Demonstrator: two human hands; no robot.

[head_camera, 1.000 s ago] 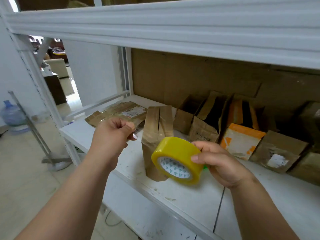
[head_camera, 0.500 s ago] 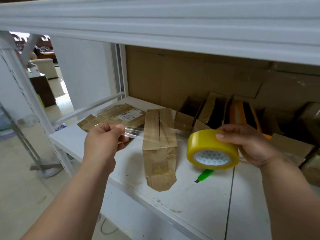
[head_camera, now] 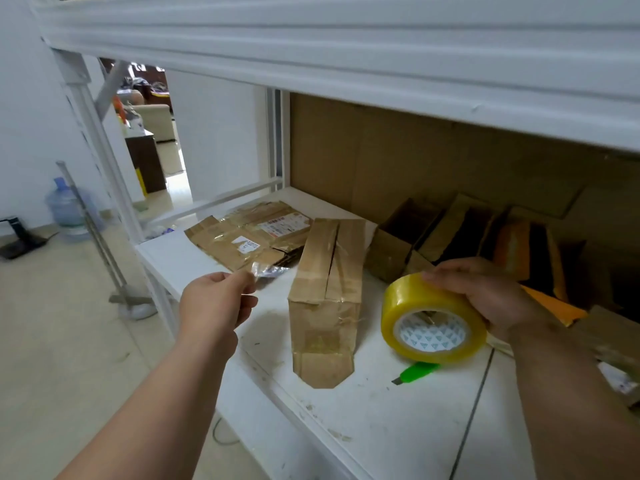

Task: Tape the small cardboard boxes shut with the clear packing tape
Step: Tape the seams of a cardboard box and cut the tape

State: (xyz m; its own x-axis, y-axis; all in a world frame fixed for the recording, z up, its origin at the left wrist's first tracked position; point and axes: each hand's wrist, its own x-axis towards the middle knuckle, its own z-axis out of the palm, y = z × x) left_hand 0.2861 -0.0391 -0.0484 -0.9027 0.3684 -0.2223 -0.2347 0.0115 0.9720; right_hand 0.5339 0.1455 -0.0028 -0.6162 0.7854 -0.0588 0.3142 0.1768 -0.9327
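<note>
A small brown cardboard box (head_camera: 327, 292) lies on the white shelf (head_camera: 398, 420), its top flaps closed with a seam down the middle and one end flap sticking out toward me. My right hand (head_camera: 485, 292) grips the yellowish roll of clear tape (head_camera: 429, 320) just right of the box. My left hand (head_camera: 216, 299) pinches the free end of the tape strip (head_camera: 266, 270) left of the box. Whether the clear strip still spans the box top to the roll is hard to make out.
A green utility knife (head_camera: 417, 370) lies on the shelf under the roll. Flattened boxes with labels (head_camera: 249, 237) lie at the back left. Several open boxes (head_camera: 450, 233), one orange, stand at the back right. An upper shelf beam (head_camera: 346, 53) hangs overhead.
My two hands have pulled apart, drawing tape off the roll across the box. The roll has moved from in front of the box to its right side and lower.
</note>
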